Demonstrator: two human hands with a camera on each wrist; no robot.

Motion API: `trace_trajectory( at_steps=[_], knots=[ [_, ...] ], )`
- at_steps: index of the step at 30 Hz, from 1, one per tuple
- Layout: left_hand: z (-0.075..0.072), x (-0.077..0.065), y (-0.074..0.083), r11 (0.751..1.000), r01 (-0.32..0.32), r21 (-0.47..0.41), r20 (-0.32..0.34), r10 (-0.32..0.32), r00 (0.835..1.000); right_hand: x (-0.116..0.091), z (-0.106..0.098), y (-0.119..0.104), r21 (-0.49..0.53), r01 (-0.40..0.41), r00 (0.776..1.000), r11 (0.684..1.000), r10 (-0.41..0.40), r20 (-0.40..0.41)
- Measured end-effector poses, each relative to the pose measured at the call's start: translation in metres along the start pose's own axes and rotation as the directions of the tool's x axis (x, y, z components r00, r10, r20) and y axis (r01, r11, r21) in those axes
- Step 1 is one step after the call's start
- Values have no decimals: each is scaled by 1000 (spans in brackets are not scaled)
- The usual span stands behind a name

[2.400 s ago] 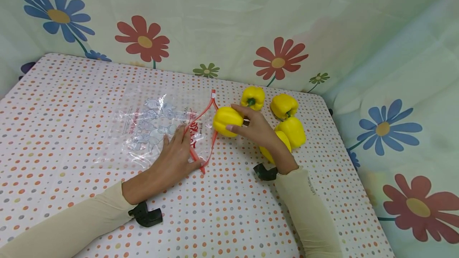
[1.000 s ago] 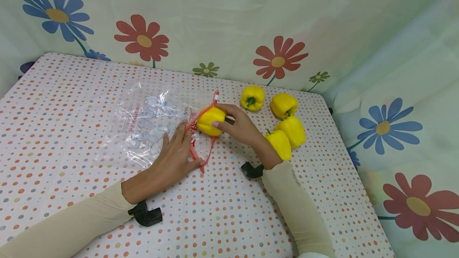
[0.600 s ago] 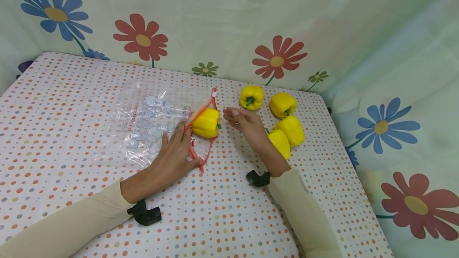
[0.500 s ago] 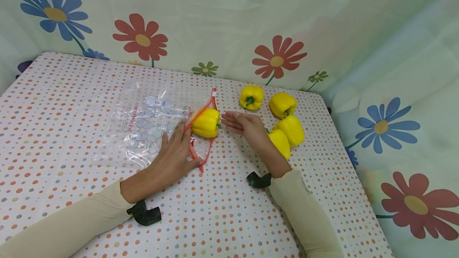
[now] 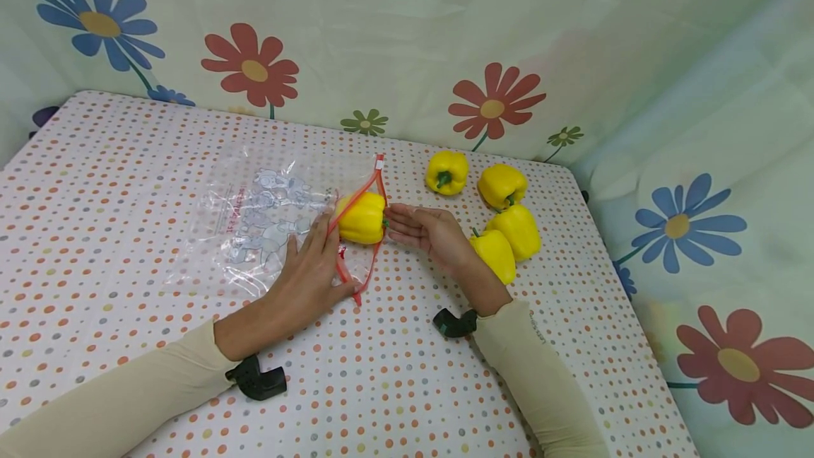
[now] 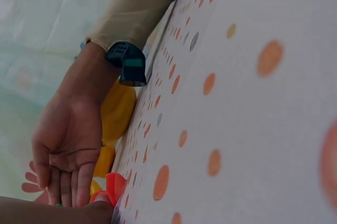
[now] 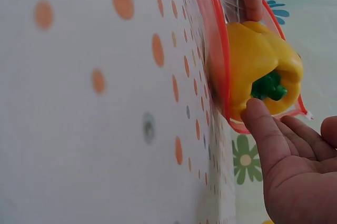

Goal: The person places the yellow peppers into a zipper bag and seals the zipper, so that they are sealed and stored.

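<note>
A yellow bell pepper (image 5: 364,219) with a green stem lies in the mouth of a clear zip bag (image 5: 254,232), stem end outward. My left hand (image 5: 304,280) rests along the bag's red-edged opening, fingers extended at the upper rim and thumb at the lower. In the right wrist view, one of its fingertips (image 7: 251,3) reaches down beside the pepper (image 7: 266,66). My right hand (image 5: 432,233) has its palm turned up and fingers straight, fingertips at the pepper's stem end. One finger overlaps the pepper beside the stem in the right wrist view.
Several more yellow peppers stand to the right: one at the back (image 5: 446,172), the others grouped near my right forearm (image 5: 496,254). A dotted cloth covers the table (image 5: 381,387). A flowered curtain (image 5: 394,41) hangs behind and at the right.
My right hand carried the pepper leftward into the bag's mouth and released it. It drew back, then returned with straight fingers, and the pepper shifted slightly deeper. The left hand stayed put.
</note>
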State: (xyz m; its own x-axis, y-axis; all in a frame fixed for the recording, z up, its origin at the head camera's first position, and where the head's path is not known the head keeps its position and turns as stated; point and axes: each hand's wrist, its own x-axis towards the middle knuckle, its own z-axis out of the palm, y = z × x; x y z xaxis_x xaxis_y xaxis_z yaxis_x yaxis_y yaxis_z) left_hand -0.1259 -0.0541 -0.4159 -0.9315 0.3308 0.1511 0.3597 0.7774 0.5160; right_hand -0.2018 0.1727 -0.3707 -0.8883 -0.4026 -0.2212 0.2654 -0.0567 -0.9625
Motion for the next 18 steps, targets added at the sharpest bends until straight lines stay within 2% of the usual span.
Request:
trace_trajectory(
  at_steps=[8, 18],
  knots=[
    [1, -1, 0, 1000, -13, -9, -8, 13, 1000, -3, 3, -1, 5, 18, 1000, 1000, -19, 11],
    [0, -2, 1, 999, -33, 30, -36, 34, 999, -2, 6, 3, 93, -25, 1000, 995, 26, -13]
  ],
)
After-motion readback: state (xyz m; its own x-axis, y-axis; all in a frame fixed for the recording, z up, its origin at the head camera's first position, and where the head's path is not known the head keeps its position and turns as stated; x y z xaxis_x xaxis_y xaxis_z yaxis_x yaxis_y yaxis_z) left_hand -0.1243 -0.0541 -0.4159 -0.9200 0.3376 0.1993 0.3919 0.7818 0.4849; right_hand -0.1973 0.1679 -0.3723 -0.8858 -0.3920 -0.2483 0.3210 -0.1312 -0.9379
